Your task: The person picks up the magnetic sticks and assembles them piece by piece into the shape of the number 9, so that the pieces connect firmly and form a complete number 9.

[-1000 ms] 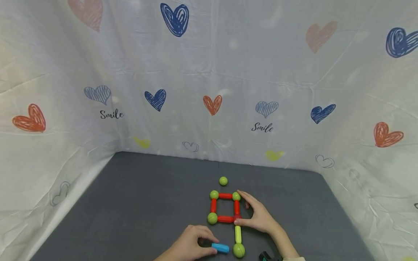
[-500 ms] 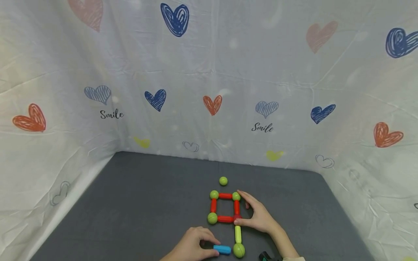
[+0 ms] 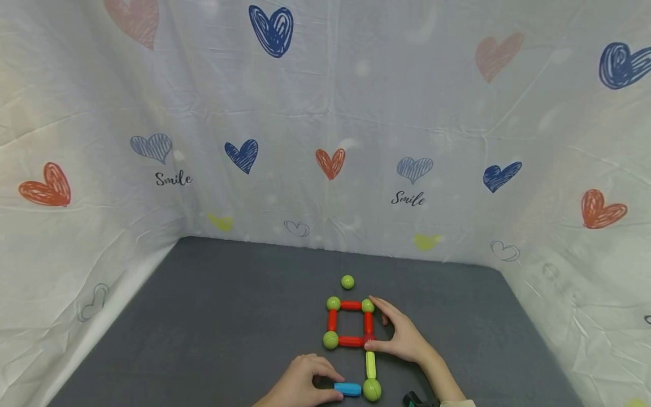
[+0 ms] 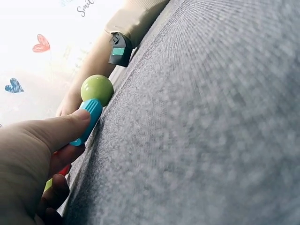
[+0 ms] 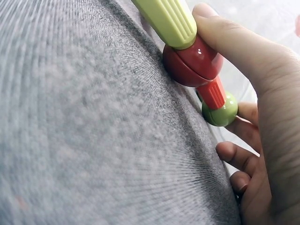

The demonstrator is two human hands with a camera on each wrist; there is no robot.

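Note:
My left hand (image 3: 305, 380) pinches a short blue magnetic rod (image 3: 348, 389) between thumb and fingers. In the left wrist view the rod's far end meets a green ball (image 4: 97, 89). That ball sits at the lower end of a yellow-green rod (image 3: 370, 366), which runs up to a red ball (image 5: 194, 63). The red ball is one corner of a flat square of red rods (image 3: 351, 341) with green balls at the other corners. My right hand (image 3: 405, 337) holds the square's right side, thumb on the red ball, forefinger at the far green ball (image 3: 368, 306).
A loose green ball (image 3: 348, 282) lies beyond the square on the dark grey tabletop (image 3: 229, 316). White curtains (image 3: 285, 186) printed with hearts hang behind and at both sides. A black device (image 3: 414, 399) shows by the right forearm.
My left hand has shifted slightly right with the blue rod, closing the gap to the lower green ball. The right hand and the square have kept their place.

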